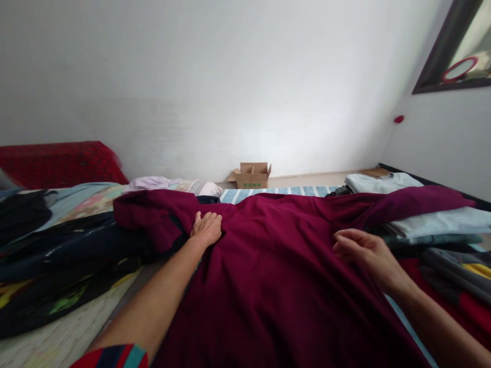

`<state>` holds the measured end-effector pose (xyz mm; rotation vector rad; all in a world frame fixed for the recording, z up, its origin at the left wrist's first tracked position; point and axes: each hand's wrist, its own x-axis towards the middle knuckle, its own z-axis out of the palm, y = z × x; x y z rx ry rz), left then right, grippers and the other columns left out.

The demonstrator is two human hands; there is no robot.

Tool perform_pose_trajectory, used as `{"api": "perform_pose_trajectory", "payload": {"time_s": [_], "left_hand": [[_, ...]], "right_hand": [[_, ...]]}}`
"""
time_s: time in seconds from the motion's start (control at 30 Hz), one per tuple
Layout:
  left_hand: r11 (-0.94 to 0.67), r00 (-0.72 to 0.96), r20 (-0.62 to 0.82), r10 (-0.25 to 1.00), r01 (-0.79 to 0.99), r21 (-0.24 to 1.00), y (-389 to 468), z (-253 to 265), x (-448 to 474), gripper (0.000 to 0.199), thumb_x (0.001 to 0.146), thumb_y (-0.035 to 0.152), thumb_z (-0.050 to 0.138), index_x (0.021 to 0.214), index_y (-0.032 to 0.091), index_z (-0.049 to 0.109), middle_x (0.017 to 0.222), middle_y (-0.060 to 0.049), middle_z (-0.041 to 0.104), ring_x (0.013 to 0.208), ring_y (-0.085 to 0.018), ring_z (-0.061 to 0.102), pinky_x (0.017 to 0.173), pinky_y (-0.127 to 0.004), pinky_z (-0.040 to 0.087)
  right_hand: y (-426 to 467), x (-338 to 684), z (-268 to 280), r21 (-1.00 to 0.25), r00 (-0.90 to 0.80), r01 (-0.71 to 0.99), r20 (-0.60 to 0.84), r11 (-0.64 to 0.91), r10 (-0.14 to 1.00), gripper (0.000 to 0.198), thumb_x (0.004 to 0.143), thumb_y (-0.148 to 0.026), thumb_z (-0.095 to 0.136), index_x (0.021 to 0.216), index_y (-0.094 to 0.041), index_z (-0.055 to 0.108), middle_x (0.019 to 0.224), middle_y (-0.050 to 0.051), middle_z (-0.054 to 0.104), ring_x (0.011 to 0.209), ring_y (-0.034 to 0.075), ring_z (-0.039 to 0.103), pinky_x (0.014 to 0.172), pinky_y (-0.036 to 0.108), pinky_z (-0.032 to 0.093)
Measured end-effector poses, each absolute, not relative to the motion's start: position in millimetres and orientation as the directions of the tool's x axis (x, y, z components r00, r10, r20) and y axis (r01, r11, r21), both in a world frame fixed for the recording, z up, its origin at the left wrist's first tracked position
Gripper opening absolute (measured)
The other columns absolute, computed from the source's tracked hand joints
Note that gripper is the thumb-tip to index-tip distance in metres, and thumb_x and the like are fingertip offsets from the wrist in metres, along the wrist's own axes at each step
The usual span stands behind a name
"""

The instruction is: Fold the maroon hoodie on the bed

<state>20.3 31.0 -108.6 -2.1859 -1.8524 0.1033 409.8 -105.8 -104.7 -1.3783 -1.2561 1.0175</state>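
A maroon long-sleeved garment (276, 266) lies spread out in front of me, its sleeves reaching to both sides. The left sleeve is bunched over dark clothes, and the right one stretches across folded clothes. My left hand (207, 227) rests on the garment near its left shoulder, palm down, with its fingers lying on the cloth. Over the garment's right side is my right hand (362, 250), fingers loosely bent and slightly apart, with no cloth visibly gripped. Whether its fingertips touch the fabric is unclear.
Dark clothes (76, 245) are heaped at left, before a red patterned item (61, 163). Folded pale clothes (445, 222) and a grey, yellow and red pile (460, 271) sit at right. An open cardboard box (251, 179) stands by the white wall (245, 92).
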Motion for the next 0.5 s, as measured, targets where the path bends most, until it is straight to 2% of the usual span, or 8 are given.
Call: {"api": "perform_pose_trajectory", "payload": {"time_s": [0.07,0.13,0.17,0.23,0.3,0.37,0.5], "left_hand": [[-0.164,0.203,0.129,0.971,0.952,-0.259,31.9,-111.6,15.9,0.038,0.077,0.011,0.041,0.112,0.014,0.058,0.121,-0.015,0.059,0.119,-0.029,0.046,0.103,-0.055,0.017],[-0.195,0.236,0.131,0.963,0.944,-0.267,32.5,-115.7,10.5,0.040,0.078,0.008,0.039,0.114,0.015,0.056,0.125,-0.013,0.056,0.123,-0.027,0.042,0.106,-0.053,0.014],[-0.212,0.255,0.137,0.957,0.939,-0.270,32.4,-117.9,8.2,0.042,0.079,0.007,0.038,0.116,0.015,0.055,0.127,-0.012,0.055,0.125,-0.026,0.041,0.107,-0.051,0.013],[-0.240,0.289,0.166,0.943,0.934,-0.264,30.5,-121.6,6.0,0.044,0.078,0.003,0.037,0.117,0.015,0.055,0.128,-0.012,0.054,0.126,-0.025,0.039,0.108,-0.049,0.014],[-0.259,0.314,0.229,0.921,0.936,-0.240,24.2,-123.2,7.4,0.045,0.077,0.002,0.037,0.117,0.014,0.055,0.129,-0.013,0.054,0.126,-0.026,0.039,0.108,-0.048,0.017],[-0.275,0.328,0.312,0.892,0.940,-0.203,10.8,-122.2,11.2,0.041,0.079,0.005,0.038,0.115,0.014,0.056,0.128,-0.013,0.053,0.126,-0.026,0.039,0.107,-0.045,0.022],[-0.272,0.282,0.412,0.866,0.959,-0.085,-40.5,-119.6,14.3,0.031,0.083,0.016,0.040,0.108,0.013,0.058,0.118,-0.013,0.058,0.113,-0.025,0.049,0.097,-0.035,0.036]], "right_hand": [[-133.6,382.3,-119.6,-0.893,-0.166,0.418,0.107,0.168,0.980,0.038,0.081,-0.045,0.056,0.106,-0.017,0.063,0.101,0.010,0.067,0.091,0.022,0.064,0.080,0.034,0.051],[-162.5,361.7,-141.6,-0.717,-0.404,0.592,0.131,0.368,0.905,0.047,0.081,-0.044,0.058,0.123,-0.023,0.057,0.128,0.011,0.055,0.117,0.027,0.051,0.097,0.041,0.042],[-175.1,355.0,-153.3,-0.625,-0.493,0.640,0.113,0.447,0.863,0.055,0.076,-0.045,0.063,0.127,-0.024,0.054,0.136,0.012,0.048,0.124,0.031,0.044,0.100,0.046,0.039],[-193.5,348.7,-173.2,-0.468,-0.584,0.691,0.090,0.551,0.807,0.061,0.075,-0.042,0.065,0.132,-0.027,0.049,0.141,0.012,0.040,0.129,0.035,0.036,0.102,0.056,0.033],[-202.1,349.3,-183.6,-0.372,-0.612,0.707,0.104,0.601,0.784,0.060,0.080,-0.040,0.060,0.137,-0.029,0.041,0.144,0.010,0.034,0.132,0.032,0.031,0.104,0.056,0.029],[-203.6,352.1,-184.2,-0.322,-0.617,0.720,0.110,0.615,0.779,0.058,0.085,-0.041,0.054,0.138,-0.028,0.038,0.145,0.009,0.032,0.133,0.030,0.029,0.105,0.054,0.030],[-204.2,354.4,-177.1,-0.229,-0.610,0.752,0.111,0.618,0.784,0.053,0.087,-0.046,0.049,0.134,-0.022,0.045,0.141,0.012,0.038,0.129,0.031,0.035,0.101,0.054,0.036]]}}
